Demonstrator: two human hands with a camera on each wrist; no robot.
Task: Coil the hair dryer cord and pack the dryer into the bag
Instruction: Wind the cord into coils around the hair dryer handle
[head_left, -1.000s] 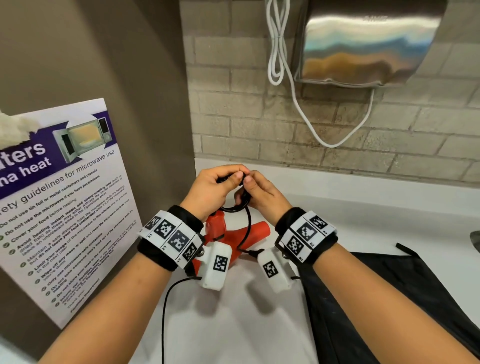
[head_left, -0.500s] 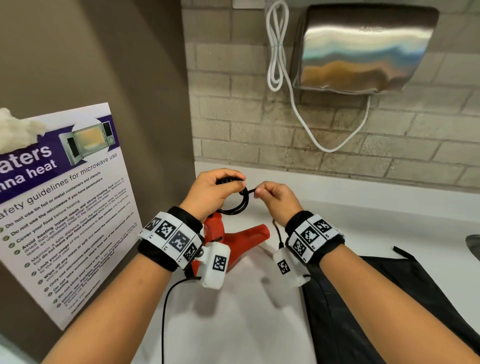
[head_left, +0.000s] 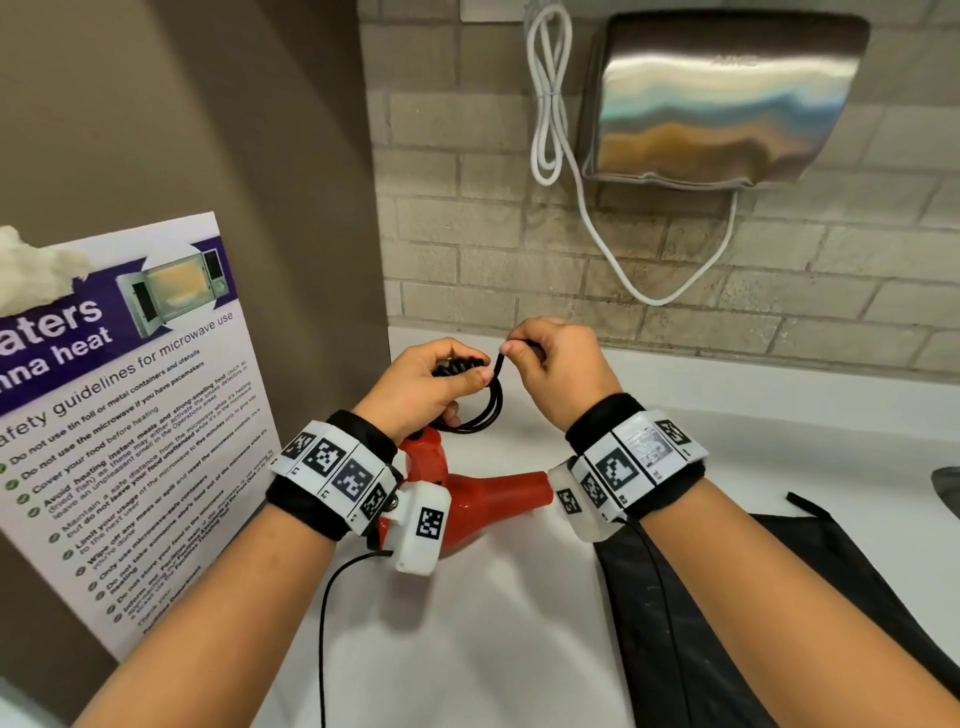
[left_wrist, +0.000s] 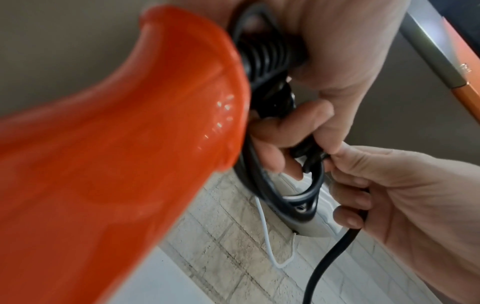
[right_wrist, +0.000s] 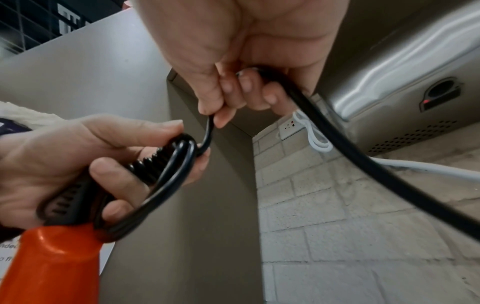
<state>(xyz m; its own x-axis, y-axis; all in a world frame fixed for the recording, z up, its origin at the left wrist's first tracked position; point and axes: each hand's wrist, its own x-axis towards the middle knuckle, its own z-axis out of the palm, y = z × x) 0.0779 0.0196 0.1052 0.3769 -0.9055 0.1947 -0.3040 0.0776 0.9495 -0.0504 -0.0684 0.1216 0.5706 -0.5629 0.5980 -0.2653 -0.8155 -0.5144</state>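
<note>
The orange-red hair dryer (head_left: 483, 499) lies on the white counter (head_left: 467, 649) under my wrists, nozzle pointing right. My left hand (head_left: 436, 382) grips the ribbed black strain relief (right_wrist: 153, 162) at the handle's end together with several loops of black cord (head_left: 480, 410). My right hand (head_left: 550, 353) pinches the free cord (right_wrist: 337, 131) just right of the coil, and the cord runs through its curled fingers. The black bag (head_left: 727, 597) lies flat on the counter under my right forearm.
A steel hand dryer (head_left: 722, 98) with a white cable (head_left: 550, 104) hangs on the brick wall ahead. A brown side wall carrying a microwave safety poster (head_left: 114, 415) closes off the left. A thin black wire (head_left: 324, 639) trails from my left wrist camera.
My right hand has drawn away from the left, up and to the right, pulling cord through its fingers. The coil in my left hand holds more loops.
</note>
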